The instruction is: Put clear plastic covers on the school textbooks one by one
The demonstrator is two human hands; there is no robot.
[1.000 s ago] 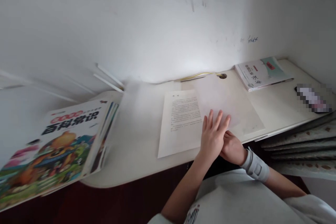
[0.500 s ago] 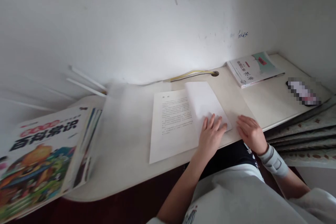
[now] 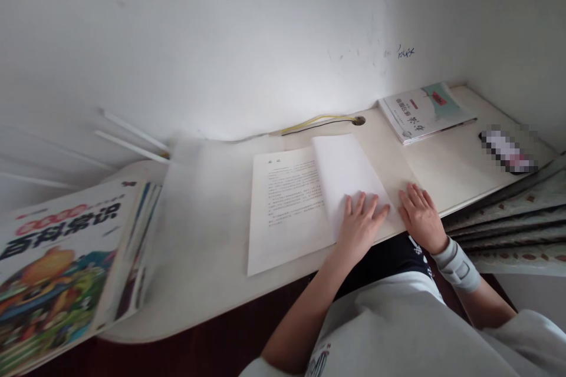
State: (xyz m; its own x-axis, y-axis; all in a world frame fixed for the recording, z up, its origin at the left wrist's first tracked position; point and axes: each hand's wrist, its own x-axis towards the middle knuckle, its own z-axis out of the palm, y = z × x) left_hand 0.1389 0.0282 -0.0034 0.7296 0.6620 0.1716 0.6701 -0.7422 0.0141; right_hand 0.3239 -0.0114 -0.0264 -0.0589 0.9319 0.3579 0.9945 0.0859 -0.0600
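A printed sheet of paper (image 3: 287,235) lies on the white desk, its right part folded over so that a blank white flap (image 3: 342,165) covers some of the text. My left hand (image 3: 359,225) rests on the lower part of this flap, fingers spread. Just right of the paper, my right hand (image 3: 422,218) lies palm down on the desk near its front edge, fingers extended and holding nothing. A grey band circles my right wrist.
Magazines or books with a colourful cover (image 3: 57,271) are stacked at the left. More books (image 3: 427,112) lie at the back right, with a phone-like object (image 3: 508,150), partly blurred out, beside them. Cables (image 3: 313,123) run along the wall into a desk hole (image 3: 358,121). Curtain fabric (image 3: 508,212) hangs at right.
My left hand has slid slightly right along the flap, which now looks flatter. My right hand's fingers have straightened out on the desk. The view has shifted a little.
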